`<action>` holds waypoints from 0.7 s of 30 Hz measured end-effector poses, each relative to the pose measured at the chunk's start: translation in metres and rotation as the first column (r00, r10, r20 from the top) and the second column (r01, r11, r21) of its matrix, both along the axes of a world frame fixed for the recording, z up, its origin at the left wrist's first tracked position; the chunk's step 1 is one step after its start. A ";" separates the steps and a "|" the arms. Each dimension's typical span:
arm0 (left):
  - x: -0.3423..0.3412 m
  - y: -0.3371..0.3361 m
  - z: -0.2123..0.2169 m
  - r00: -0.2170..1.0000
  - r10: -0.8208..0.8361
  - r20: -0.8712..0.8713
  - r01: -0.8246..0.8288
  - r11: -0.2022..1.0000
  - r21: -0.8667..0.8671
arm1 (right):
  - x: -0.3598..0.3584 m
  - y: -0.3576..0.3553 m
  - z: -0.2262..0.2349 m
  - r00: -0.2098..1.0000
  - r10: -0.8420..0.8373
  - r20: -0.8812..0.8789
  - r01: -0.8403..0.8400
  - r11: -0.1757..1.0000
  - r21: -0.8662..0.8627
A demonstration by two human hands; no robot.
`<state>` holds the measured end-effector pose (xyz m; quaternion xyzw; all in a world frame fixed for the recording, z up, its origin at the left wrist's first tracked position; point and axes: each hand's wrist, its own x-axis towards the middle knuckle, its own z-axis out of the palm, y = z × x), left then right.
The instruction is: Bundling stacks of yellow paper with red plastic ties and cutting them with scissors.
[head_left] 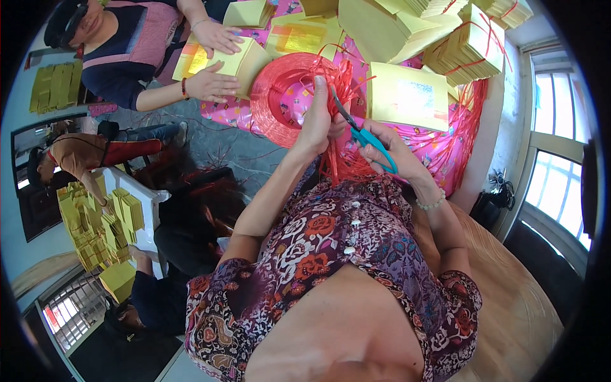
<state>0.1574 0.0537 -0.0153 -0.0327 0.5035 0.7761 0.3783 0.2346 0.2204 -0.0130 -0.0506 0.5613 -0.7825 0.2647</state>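
My left hand is closed around a bunch of red plastic string, with loops above the fist and loose strands hanging below it. In my right hand are scissors with teal handles, my fingers around the grips. Their dark blades reach up and left to the bunch beside my left fingers; whether they touch a strand I cannot tell. Just left of the bunch, a large ring-shaped roll of red string lies on the pink patterned tablecloth. A stack of yellow paper sits right of the bunch.
Tied yellow paper stacks fill the far right. Across the table, a co-worker's hands rest on another yellow stack. Loose red strands hang at the table's right side. Other people work at a white table of yellow bundles on the left.
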 end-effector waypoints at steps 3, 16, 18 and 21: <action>-0.001 0.000 -0.002 1.000 0.019 0.012 -0.019 1.000 0.013 | 0.001 0.000 0.001 0.999 -0.016 0.031 0.017 1.000 -0.023; 0.002 0.006 -0.006 0.993 0.107 -0.053 -0.110 0.992 -0.055 | 0.005 -0.002 0.004 1.000 -0.008 -0.012 0.008 0.999 -0.040; 0.003 0.006 -0.006 0.990 0.101 -0.099 -0.111 0.988 -0.110 | 0.005 -0.003 0.004 1.000 -0.015 -0.016 0.014 0.999 -0.041; 0.005 0.009 -0.008 0.974 0.113 -0.194 -0.151 0.970 -0.191 | 0.005 -0.004 0.004 0.998 -0.043 -0.040 0.042 0.998 -0.043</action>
